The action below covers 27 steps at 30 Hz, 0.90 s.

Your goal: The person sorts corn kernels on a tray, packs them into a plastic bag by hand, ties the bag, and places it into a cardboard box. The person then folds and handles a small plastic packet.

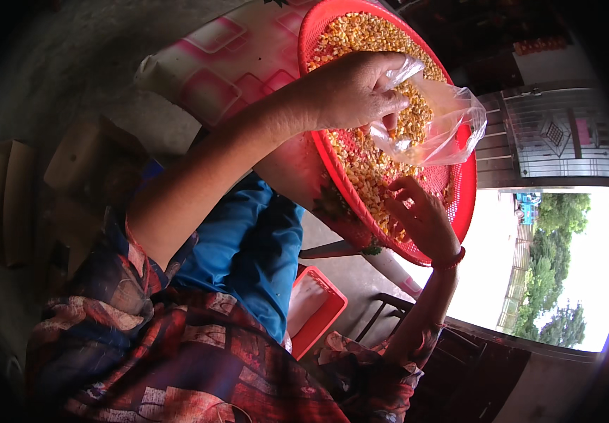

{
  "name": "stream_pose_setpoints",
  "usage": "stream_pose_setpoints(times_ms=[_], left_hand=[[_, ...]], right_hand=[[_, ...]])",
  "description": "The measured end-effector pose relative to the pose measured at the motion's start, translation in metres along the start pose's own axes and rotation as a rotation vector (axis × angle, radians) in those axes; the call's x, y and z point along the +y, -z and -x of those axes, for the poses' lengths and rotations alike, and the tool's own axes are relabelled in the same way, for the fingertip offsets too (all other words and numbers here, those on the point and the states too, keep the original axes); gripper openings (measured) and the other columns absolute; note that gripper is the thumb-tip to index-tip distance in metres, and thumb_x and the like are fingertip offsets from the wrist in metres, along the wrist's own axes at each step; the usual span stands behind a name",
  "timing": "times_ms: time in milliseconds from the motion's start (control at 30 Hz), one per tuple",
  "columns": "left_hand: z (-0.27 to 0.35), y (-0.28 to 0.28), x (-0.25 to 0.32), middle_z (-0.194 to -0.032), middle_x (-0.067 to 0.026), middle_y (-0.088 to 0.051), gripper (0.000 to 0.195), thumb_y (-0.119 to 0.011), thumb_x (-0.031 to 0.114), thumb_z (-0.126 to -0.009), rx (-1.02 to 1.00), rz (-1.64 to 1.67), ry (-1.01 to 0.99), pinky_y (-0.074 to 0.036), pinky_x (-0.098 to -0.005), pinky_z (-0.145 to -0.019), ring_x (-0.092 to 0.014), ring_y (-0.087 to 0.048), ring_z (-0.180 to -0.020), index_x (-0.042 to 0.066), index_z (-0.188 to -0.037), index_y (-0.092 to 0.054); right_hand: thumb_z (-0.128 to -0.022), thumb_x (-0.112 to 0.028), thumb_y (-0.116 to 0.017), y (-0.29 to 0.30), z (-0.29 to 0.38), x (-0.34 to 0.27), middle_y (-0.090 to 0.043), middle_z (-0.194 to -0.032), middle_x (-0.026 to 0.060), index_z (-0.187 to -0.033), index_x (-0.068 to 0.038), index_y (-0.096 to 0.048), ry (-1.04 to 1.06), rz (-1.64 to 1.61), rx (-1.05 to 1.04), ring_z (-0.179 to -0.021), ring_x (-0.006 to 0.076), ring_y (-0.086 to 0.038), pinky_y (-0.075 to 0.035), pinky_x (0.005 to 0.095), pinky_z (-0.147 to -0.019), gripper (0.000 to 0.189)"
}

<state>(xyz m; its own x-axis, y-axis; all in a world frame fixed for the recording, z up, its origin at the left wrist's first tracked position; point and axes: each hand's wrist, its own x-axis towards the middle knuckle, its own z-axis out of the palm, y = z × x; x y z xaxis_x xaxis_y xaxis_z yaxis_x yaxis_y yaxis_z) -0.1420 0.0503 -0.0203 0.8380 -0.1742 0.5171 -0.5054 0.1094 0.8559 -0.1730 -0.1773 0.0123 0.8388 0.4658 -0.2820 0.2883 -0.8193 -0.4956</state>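
A red plastic mesh basket (340,182) holds a spread of yellow corn kernels (376,33). My left hand (360,92) is over the basket, its fingers closed on the gathered edge of a clear plastic bag (450,119). The bag hangs over the kernels to the right of that hand; whether anything is inside is hard to tell. Lower in the picture, my right hand (423,219) reaches into the basket with curled, spread fingers at the kernels. No held thing shows in it, though its palm is partly hidden. A red band circles the right wrist.
The basket rests on a table with a pink-and-white patterned cover (220,69). A red plastic tray (317,312) is low beside my blue-trousered legs. Cardboard boxes (19,201) lie on the concrete floor at left. A dark metal frame (384,312) stands below the table, near a bright doorway.
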Motion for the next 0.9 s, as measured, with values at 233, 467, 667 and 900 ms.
stream_pose_setpoints(times_ms=[233,467,667,900], left_hand=[[-0.003,-0.003,-0.004,-0.07,-0.004,-0.06,0.041,-0.051,0.011,-0.087,-0.008,0.032,0.001,-0.042,-0.0173,-0.046,-0.004,-0.051,-0.052,0.004,-0.126,-0.039],[0.0,0.0,0.001,-0.068,-0.0033,-0.059,0.042,-0.052,0.011,-0.086,-0.008,-0.016,0.011,-0.041,-0.0169,-0.045,-0.004,-0.05,-0.051,0.004,-0.125,-0.039],[-0.001,-0.001,0.003,-0.068,-0.0031,-0.059,0.041,-0.052,0.011,-0.087,-0.012,0.016,-0.01,-0.04,-0.017,-0.047,-0.004,-0.05,-0.053,0.002,-0.124,-0.039],[-0.002,-0.001,-0.006,-0.069,-0.0033,-0.058,0.038,-0.05,0.011,-0.088,0.028,-0.119,-0.116,-0.041,-0.0175,-0.049,-0.004,-0.051,-0.054,0.003,-0.124,-0.039]], right_hand=[[-0.079,-0.009,-0.059,-0.017,-0.009,-0.002,-0.061,-0.077,0.0084,-0.096,0.0,-0.057,0.233,-0.153,-0.04,-0.066,0.0139,-0.059,-0.047,0.0274,-0.06,0.018],[-0.084,-0.005,-0.054,0.005,-0.016,-0.002,-0.06,-0.072,0.003,-0.094,0.002,-0.059,0.041,-0.347,-0.046,-0.059,0.0075,-0.056,-0.047,0.0209,-0.055,0.013],[-0.084,-0.007,-0.054,0.034,-0.054,-0.015,-0.061,-0.087,0.0061,-0.101,0.001,-0.057,0.163,-0.478,0.247,-0.072,0.01,-0.059,-0.05,0.0228,-0.059,0.019],[-0.081,-0.007,-0.058,0.013,-0.044,-0.045,-0.064,-0.089,0.0034,-0.098,-0.003,-0.06,0.331,-0.191,0.156,-0.08,0.0124,-0.059,-0.048,0.025,-0.066,0.017]])
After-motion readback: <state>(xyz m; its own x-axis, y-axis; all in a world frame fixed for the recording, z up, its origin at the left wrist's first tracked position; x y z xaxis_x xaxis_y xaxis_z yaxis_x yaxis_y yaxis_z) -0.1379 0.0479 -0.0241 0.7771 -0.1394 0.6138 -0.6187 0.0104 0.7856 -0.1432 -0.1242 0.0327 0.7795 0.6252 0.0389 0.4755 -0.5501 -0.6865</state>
